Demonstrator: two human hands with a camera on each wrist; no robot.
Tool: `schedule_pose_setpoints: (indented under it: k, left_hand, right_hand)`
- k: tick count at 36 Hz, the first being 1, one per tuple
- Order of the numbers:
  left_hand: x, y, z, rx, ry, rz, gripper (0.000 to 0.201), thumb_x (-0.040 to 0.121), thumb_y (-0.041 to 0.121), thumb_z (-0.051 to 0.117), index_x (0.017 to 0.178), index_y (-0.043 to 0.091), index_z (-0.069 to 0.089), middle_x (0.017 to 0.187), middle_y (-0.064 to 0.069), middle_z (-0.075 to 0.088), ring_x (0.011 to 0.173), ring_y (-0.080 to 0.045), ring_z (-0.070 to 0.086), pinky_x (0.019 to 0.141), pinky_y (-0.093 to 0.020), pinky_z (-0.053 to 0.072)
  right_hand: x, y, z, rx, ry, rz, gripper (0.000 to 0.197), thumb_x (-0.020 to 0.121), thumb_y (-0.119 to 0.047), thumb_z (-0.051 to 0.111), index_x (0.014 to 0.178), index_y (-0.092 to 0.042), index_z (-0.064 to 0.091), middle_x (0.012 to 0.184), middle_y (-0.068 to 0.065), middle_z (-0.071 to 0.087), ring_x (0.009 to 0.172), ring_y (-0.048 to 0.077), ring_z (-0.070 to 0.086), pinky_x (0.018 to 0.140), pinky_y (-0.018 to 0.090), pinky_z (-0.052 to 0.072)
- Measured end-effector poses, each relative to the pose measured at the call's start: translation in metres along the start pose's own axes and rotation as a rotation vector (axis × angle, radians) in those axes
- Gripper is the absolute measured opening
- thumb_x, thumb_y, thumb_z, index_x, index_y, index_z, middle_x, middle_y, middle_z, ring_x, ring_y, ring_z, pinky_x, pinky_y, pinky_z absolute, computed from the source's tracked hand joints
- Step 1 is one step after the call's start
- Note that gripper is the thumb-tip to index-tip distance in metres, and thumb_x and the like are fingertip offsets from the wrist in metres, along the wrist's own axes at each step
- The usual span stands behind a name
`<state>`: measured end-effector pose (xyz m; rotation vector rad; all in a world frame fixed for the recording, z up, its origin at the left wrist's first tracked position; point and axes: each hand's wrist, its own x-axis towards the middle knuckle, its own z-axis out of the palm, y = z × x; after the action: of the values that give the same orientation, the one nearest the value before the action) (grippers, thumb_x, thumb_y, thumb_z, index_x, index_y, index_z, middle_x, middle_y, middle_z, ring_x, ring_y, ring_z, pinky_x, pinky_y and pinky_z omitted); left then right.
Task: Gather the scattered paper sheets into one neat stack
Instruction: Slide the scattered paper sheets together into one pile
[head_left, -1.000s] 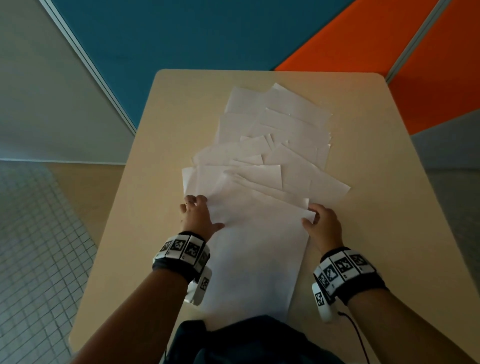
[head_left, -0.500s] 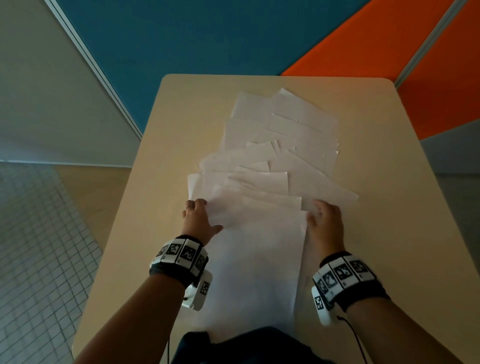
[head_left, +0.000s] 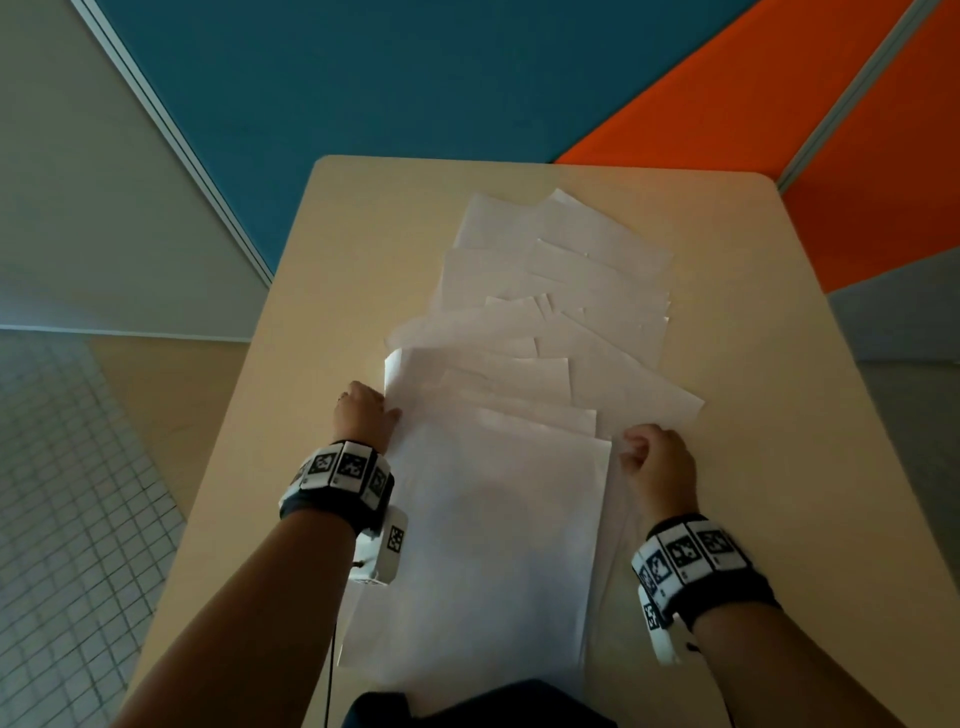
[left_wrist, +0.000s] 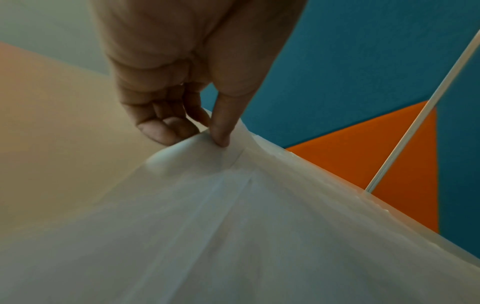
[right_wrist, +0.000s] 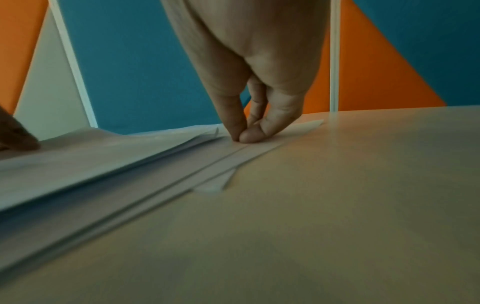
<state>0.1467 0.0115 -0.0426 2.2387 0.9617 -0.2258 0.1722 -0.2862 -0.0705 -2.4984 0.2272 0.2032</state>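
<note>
Clearly the gathering is only at its beginning. The paper sheets (head_left: 524, 374) lie as a long overlapping fan down the middle of the table (head_left: 779, 364), from the near edge by the person up to the far part, and many of them are turned at different angles. The nearest sheets already lie more or less over each other, so I judge that a small part of the stack is formed; the far sheets are not yet pulled in.

The left hand (head_left: 363, 413) is at the left edge of the fan. In the left wrist view its thumb lies on top of a lifted paper corner and the curled fingers (left_wrist: 166, 129) are under it, so it pinches this corner. The right hand (head_left: 657, 462) is at the right edge, and in the right wrist view its thumb and fingers (right_wrist: 249, 135) press together on the edges of the lowest sheets, pinching them against the table.

What is left, in my judgement, is most of the work: to draw the far sheets toward the near ones, to turn them straight, and to square the edges on all sides.
</note>
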Motion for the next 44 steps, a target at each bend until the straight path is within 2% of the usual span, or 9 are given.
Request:
schedule_pose_setpoints:
  k: [7, 11, 15, 22, 29, 33, 39, 41, 44]
  left_hand:
    - [0.005, -0.005, -0.002, -0.028, 0.004, 0.009, 0.039, 0.084, 0.010, 0.064, 0.118, -0.003, 0.050, 0.115, -0.025, 0.062, 0.112, -0.037, 0.054, 0.094, -0.041, 0.042]
    - [0.008, -0.009, -0.005, 0.026, -0.011, 0.026, 0.033, 0.082, 0.012, 0.066, 0.111, -0.003, 0.057, 0.120, -0.025, 0.056, 0.116, -0.035, 0.048, 0.099, -0.037, 0.038]
    - [0.008, -0.008, -0.005, 0.014, -0.008, 0.057, 0.017, 0.082, 0.008, 0.065, 0.087, 0.007, 0.049, 0.094, -0.021, 0.058, 0.104, -0.037, 0.056, 0.076, -0.034, 0.038]
    - [0.010, -0.008, -0.003, -0.024, -0.003, 0.082, 0.028, 0.083, 0.008, 0.064, 0.105, -0.008, 0.058, 0.109, -0.025, 0.065, 0.101, -0.037, 0.058, 0.073, -0.032, 0.036]
    - [0.016, -0.014, -0.004, -0.061, 0.000, 0.131, 0.023, 0.083, 0.004, 0.062, 0.103, -0.008, 0.062, 0.104, -0.029, 0.067, 0.097, -0.040, 0.062, 0.084, -0.041, 0.048]
    - [0.019, -0.015, -0.005, -0.069, -0.023, 0.154, 0.022, 0.083, 0.003, 0.061, 0.103, -0.007, 0.063, 0.104, -0.027, 0.068, 0.098, -0.039, 0.063, 0.086, -0.043, 0.049]
    - [0.021, -0.007, -0.004, -0.031, -0.039, 0.196, 0.022, 0.084, 0.004, 0.060, 0.103, -0.006, 0.063, 0.107, -0.025, 0.068, 0.099, -0.037, 0.062, 0.085, -0.039, 0.048]
    - [0.021, -0.006, -0.003, -0.033, -0.049, 0.205, 0.022, 0.085, 0.005, 0.058, 0.104, -0.005, 0.063, 0.108, -0.023, 0.068, 0.100, -0.036, 0.062, 0.084, -0.037, 0.047]
    - [0.020, -0.004, -0.003, -0.034, -0.059, 0.228, 0.020, 0.087, 0.007, 0.057, 0.102, -0.003, 0.064, 0.104, -0.023, 0.069, 0.097, -0.035, 0.063, 0.076, -0.032, 0.043]
  right_hand:
    - [-0.002, 0.004, -0.002, -0.093, 0.011, 0.005, 0.055, 0.077, -0.015, 0.074, 0.125, -0.001, 0.051, 0.130, 0.023, 0.044, 0.117, 0.041, 0.048, 0.100, 0.044, 0.041]
    - [0.009, 0.004, -0.004, -0.137, -0.031, -0.007, 0.046, 0.078, -0.017, 0.073, 0.116, 0.000, 0.054, 0.123, 0.022, 0.049, 0.111, 0.039, 0.051, 0.094, 0.044, 0.043]
    - [0.017, 0.002, -0.007, -0.140, -0.065, -0.049, 0.039, 0.076, -0.012, 0.074, 0.107, 0.004, 0.056, 0.113, 0.023, 0.055, 0.104, 0.036, 0.054, 0.086, 0.041, 0.043]
    - [0.024, -0.002, -0.016, -0.227, -0.184, -0.047, 0.032, 0.079, -0.018, 0.071, 0.103, 0.000, 0.061, 0.113, 0.022, 0.054, 0.101, 0.038, 0.056, 0.087, 0.040, 0.045]
    - [0.034, -0.015, -0.025, 0.055, -0.158, -0.015, 0.032, 0.081, -0.004, 0.068, 0.111, 0.000, 0.057, 0.108, 0.018, 0.067, 0.086, 0.024, 0.060, 0.080, 0.029, 0.044]
    - [0.043, -0.022, -0.022, 0.206, -0.100, 0.054, 0.039, 0.079, 0.004, 0.067, 0.116, 0.003, 0.056, 0.115, 0.022, 0.065, 0.103, 0.032, 0.064, 0.084, 0.026, 0.041]
    - [0.048, -0.041, -0.009, 0.260, -0.153, 0.033, 0.041, 0.079, 0.006, 0.067, 0.118, 0.000, 0.056, 0.114, 0.022, 0.065, 0.094, 0.028, 0.062, 0.081, 0.034, 0.053]
    - [0.049, -0.046, -0.004, 0.257, -0.169, 0.017, 0.040, 0.079, 0.006, 0.066, 0.118, 0.000, 0.056, 0.112, 0.022, 0.066, 0.086, 0.020, 0.059, 0.073, 0.029, 0.049]
    - [0.051, -0.050, 0.002, 0.264, -0.168, -0.014, 0.037, 0.080, 0.005, 0.066, 0.115, -0.001, 0.058, 0.109, 0.022, 0.067, 0.084, 0.019, 0.058, 0.076, 0.030, 0.052]
